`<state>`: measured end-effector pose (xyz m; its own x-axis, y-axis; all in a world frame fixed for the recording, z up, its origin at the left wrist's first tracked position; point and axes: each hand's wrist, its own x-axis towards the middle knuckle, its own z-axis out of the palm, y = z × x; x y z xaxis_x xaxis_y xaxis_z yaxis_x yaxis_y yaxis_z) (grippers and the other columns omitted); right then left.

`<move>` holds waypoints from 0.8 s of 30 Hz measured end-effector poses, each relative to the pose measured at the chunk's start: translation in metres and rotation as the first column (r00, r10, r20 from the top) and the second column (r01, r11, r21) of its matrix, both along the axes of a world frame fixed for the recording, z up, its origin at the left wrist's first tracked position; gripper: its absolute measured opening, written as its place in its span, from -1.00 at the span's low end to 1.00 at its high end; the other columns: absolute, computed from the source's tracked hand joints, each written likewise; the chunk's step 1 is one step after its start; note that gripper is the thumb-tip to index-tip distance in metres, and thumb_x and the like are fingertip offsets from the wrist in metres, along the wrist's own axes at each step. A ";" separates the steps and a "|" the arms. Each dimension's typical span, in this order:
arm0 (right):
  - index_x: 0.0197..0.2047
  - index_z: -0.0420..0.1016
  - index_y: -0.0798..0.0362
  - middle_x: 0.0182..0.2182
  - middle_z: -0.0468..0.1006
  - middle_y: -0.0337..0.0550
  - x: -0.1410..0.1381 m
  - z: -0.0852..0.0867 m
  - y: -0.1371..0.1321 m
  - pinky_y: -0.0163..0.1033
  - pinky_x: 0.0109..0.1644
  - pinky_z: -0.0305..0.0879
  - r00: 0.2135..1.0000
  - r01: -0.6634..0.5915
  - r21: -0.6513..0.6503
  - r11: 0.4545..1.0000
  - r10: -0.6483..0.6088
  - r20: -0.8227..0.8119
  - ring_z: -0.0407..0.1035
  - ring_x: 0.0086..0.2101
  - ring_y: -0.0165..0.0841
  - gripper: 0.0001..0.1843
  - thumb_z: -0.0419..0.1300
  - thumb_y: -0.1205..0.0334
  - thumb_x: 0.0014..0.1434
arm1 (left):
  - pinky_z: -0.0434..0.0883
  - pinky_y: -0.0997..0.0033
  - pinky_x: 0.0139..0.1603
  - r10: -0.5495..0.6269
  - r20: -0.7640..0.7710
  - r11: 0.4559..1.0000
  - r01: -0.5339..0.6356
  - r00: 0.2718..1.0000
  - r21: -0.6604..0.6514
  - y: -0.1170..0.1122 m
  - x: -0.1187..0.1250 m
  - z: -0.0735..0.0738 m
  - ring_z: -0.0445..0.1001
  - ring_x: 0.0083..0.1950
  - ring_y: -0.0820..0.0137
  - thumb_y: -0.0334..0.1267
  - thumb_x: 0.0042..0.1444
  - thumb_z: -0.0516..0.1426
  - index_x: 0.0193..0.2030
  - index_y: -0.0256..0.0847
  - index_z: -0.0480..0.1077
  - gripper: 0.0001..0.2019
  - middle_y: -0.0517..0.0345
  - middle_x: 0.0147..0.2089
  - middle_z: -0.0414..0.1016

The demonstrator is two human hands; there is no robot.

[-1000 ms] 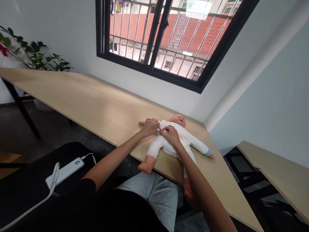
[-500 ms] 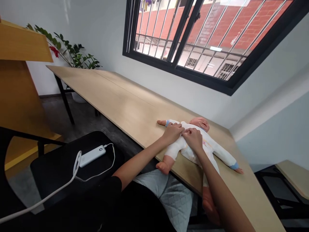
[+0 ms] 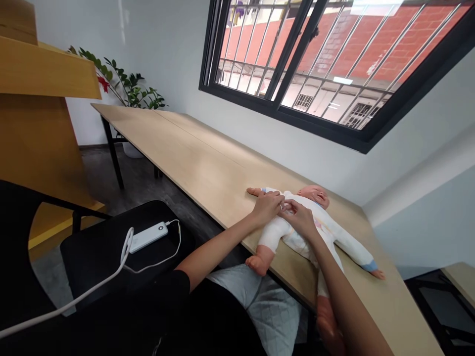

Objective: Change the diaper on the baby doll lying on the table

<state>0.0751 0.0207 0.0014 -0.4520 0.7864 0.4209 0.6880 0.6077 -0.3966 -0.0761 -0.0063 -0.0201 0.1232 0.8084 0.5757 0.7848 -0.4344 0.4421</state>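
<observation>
Your left hand [image 3: 266, 207] and right hand [image 3: 300, 219] sit close together on the chest of the baby doll [image 3: 308, 237], fingers curled in toward the front of its white suit [image 3: 315, 232]. Neither looks hard-clenched. The right seems pinched on the cloth, but you can't tell whether either hand truly has hold of it.

The doll lies on its back across the near edge of the table [image 3: 185, 143], head pointing away. One leg ends in a bare foot [image 3: 258, 265] by that edge; the other drops over it beneath your right forearm, its foot [image 3: 326, 321] hanging free. That's the weak spot: a tug toward you, plus the overhanging leg's weight, could drag the doll off. The soft, padded suit may also bunch and slip from your fingers, while the smooth, rubbery limbs offer little friction on the satin-flat wood.

Left of your arm, a power bank [image 3: 148, 237] rests on a black chair [image 3: 111, 257], its white cable [image 3: 81, 291] looping down — a possible snag if your elbow swings wide. Beyond lie a leafy plant [image 3: 126, 86] and a barred window [image 3: 297, 64].
</observation>
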 end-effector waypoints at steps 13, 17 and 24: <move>-0.21 0.58 0.02 -0.41 0.59 -0.18 -0.001 -0.003 0.000 -0.27 -0.26 0.17 0.994 0.099 0.060 0.993 -0.102 0.049 0.40 -0.41 -0.33 -0.68 0.02 0.17 0.14 | 0.26 0.34 -0.36 -0.076 0.137 0.886 0.004 0.988 0.464 -0.123 -0.041 -0.065 0.31 -0.41 0.36 -0.27 0.26 -0.10 -0.39 -0.16 0.28 -0.77 0.12 -0.49 0.34; -0.21 0.58 0.00 -0.41 0.58 -0.20 -0.001 -0.004 0.001 -0.28 -0.25 0.17 0.992 0.114 0.047 0.992 -0.117 0.056 0.39 -0.40 -0.33 -0.71 0.04 0.21 0.14 | 0.18 0.35 -0.45 -0.024 0.001 0.931 0.022 1.000 0.365 -0.134 -0.065 -0.124 0.22 -0.51 0.38 -0.34 0.22 -0.11 -0.53 -0.13 0.20 -0.71 0.16 -0.59 0.25; -0.18 0.58 0.01 -0.37 0.60 -0.19 0.000 -0.003 0.001 -0.27 -0.21 0.17 0.992 0.104 0.039 0.994 -0.106 0.063 0.40 -0.37 -0.33 -0.71 0.05 0.21 0.17 | 0.31 0.09 -0.03 0.296 -0.088 0.946 -0.305 0.951 -0.112 -0.132 -0.089 -0.197 0.42 -0.14 0.15 -0.26 0.24 -0.09 -0.33 -0.17 0.38 -0.75 -0.05 -0.26 0.46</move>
